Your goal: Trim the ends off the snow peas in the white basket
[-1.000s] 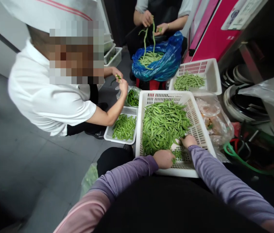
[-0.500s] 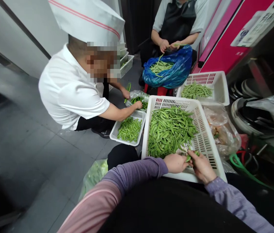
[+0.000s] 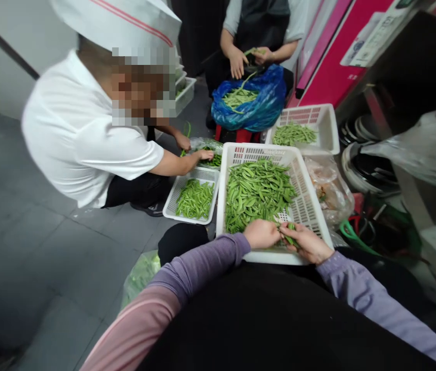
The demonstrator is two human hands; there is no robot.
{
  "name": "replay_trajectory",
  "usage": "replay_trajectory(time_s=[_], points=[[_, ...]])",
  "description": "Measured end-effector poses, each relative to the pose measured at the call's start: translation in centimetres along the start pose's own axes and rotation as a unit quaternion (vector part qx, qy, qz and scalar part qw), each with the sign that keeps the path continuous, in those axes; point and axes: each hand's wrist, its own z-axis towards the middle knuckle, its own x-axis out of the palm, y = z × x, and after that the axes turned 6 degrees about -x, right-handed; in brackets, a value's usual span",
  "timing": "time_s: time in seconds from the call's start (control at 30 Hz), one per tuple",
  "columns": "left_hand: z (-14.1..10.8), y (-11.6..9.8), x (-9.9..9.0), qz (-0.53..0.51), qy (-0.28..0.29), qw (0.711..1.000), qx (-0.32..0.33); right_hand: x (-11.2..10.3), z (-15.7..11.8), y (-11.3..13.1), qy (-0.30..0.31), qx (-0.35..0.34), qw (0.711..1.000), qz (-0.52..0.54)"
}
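A green pea pod [image 3: 290, 234] is being pinched by the fingers [image 3: 284, 230] of the right hand [image 3: 306, 243], just above the near rim of a white plastic basket [image 3: 268, 256]. The left hand [image 3: 260, 234] is bunching close beside it, and both are working over a heap of pods [image 3: 256, 196] inside the basket.

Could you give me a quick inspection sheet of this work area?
Surface: grey tiled floor.
Job's things: white plastic crate heaped with green pea pods; smaller white plastic crate of pods beside it.
Hands: right hand pinches a single pod above the larger crate; left hand lies close beside it.
Clutter: translucent plastic bag; dark round pans.
Cables: nothing seen.
Surroundings: co-worker in white shirt and paper hat; seated person behind a blue plastic bag; pink cabinet.
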Motion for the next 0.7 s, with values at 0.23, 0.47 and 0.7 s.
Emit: replay_trajectory(time_s=[0.23, 0.47, 0.7], points=[[0.7, 0.8, -0.2, 0.006, -0.068, 0.997, 0.018, -2.8, -2.2, 0.7, 0.024, 0.032, 0.999, 0.034], [-1.1, -0.4, 1.5, 0.163, 0.035, 0.962, 0.218, -2.7, -1.1, 0.2, 0.122, 0.02, 0.979, -0.16], [0.2, -0.2, 0.6, -0.205, 0.114, 0.967, 0.095, -1.7, -0.7, 1.7, 0.161, -0.236, 0.884, -0.371]])
